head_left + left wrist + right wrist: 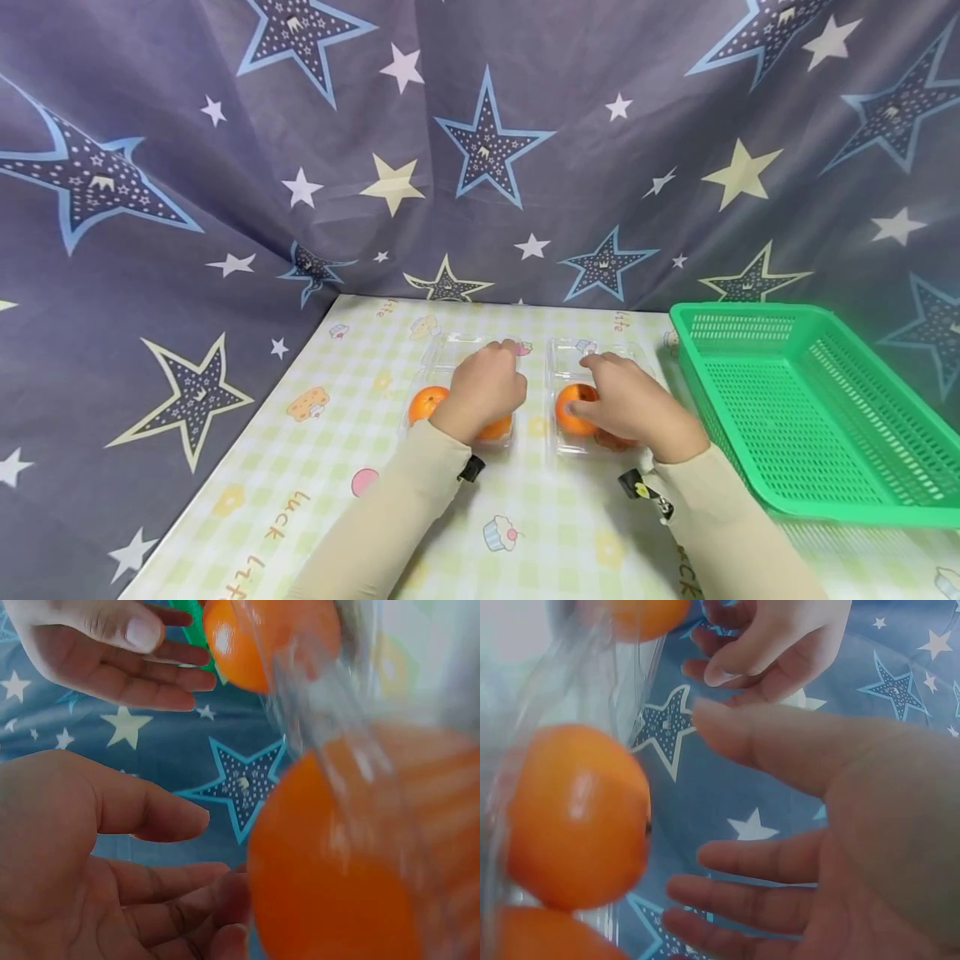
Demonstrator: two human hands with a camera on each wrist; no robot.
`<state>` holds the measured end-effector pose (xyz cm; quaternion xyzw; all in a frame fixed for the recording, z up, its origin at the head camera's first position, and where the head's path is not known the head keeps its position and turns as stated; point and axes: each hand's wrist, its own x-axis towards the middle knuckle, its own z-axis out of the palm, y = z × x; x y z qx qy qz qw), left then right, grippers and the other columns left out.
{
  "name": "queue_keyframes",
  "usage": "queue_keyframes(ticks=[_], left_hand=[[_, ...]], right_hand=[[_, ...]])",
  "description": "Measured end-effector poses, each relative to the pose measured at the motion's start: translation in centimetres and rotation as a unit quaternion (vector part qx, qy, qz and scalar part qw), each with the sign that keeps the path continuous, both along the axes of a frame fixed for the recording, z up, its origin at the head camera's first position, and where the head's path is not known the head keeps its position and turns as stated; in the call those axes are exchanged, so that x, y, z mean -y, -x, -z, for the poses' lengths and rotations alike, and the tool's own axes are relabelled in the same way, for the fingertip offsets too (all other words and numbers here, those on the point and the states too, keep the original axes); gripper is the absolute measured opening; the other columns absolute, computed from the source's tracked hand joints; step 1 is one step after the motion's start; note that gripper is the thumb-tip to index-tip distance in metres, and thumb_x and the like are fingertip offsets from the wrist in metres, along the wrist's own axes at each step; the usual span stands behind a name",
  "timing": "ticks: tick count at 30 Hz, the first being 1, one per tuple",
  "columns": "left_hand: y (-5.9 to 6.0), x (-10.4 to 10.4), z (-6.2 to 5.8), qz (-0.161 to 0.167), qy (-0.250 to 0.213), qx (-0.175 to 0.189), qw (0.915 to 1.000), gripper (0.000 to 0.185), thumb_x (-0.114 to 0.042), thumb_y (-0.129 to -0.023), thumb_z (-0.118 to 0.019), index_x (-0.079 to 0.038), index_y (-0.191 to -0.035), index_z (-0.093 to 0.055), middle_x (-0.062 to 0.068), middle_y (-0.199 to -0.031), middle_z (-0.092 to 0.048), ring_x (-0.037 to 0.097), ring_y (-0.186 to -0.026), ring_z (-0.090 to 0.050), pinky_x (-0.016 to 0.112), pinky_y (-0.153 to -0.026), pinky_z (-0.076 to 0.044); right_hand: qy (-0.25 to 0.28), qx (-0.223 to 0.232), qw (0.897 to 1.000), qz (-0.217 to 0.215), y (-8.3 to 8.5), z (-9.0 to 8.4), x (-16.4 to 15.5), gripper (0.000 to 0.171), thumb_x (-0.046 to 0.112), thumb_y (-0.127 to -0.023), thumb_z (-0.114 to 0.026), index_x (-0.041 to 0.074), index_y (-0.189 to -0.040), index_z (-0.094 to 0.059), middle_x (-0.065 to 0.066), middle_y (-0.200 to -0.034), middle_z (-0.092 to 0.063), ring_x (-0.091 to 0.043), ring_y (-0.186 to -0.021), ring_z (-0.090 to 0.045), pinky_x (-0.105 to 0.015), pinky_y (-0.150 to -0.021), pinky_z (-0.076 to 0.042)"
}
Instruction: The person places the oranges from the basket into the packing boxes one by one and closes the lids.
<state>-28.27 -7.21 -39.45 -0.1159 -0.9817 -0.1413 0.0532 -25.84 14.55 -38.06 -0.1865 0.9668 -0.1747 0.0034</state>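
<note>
Two hinged clear plastic boxes lie side by side with their lids raised behind them. Inside the left box [454,348] are oranges, one orange [426,403] at its left and another orange [496,429] partly behind my left hand [483,390]. That hand hovers over the box with loosely bent fingers and an empty grasp. The right box [564,360] holds an orange [574,408] and a second orange [617,441], mostly covered by my right hand [633,404]. In the right wrist view its fingers [750,900] are spread beside the orange [577,817], holding nothing.
A green plastic basket [787,507] with mesh walls stands at the right of the table. A checked cloth [330,467] with cupcake prints covers the tabletop. Behind it hangs a dark curtain [525,225] with stars.
</note>
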Motion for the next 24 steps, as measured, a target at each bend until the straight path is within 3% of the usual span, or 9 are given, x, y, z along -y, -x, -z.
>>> queue_keyframes(ticks=[3,14,24], left_hand=[[0.1,1.0,-0.4,-0.005,0.005,-0.008,0.9999,0.031,-0.019,-0.091,-0.057,-0.006,-0.118,-0.064,0.008,-0.102,-0.064,0.027,-0.089,-0.066,0.044,-0.076,-0.056],[0.2,4.3,-1.6,-0.028,-0.012,-0.013,0.9995,0.05,-0.029,-0.094,-0.059,-0.003,-0.137,-0.061,0.014,-0.125,-0.065,0.034,-0.113,-0.065,0.052,-0.091,-0.056],[0.7,7.9,-2.7,-0.028,-0.042,-0.016,0.9986,0.052,-0.032,-0.096,-0.06,-0.003,-0.139,-0.06,0.016,-0.13,-0.064,0.035,-0.116,-0.064,0.053,-0.096,-0.053]], right_hand=[[0.013,-0.001,1.0,0.005,0.5,-0.1,0.8,0.065,0.038,-0.091,-0.074,-0.004,-0.139,-0.058,-0.02,-0.138,-0.063,-0.038,-0.127,-0.06,-0.053,-0.109,-0.047],[0.063,-0.008,0.998,0.018,1.9,-0.2,3.4,0.061,0.04,-0.095,-0.072,-0.002,-0.138,-0.061,-0.019,-0.136,-0.065,-0.037,-0.126,-0.061,-0.052,-0.108,-0.048],[0.112,-0.02,0.993,0.017,3.2,-0.4,5.2,0.057,0.039,-0.096,-0.069,-0.002,-0.135,-0.063,-0.018,-0.129,-0.069,-0.035,-0.117,-0.067,-0.049,-0.103,-0.051]])
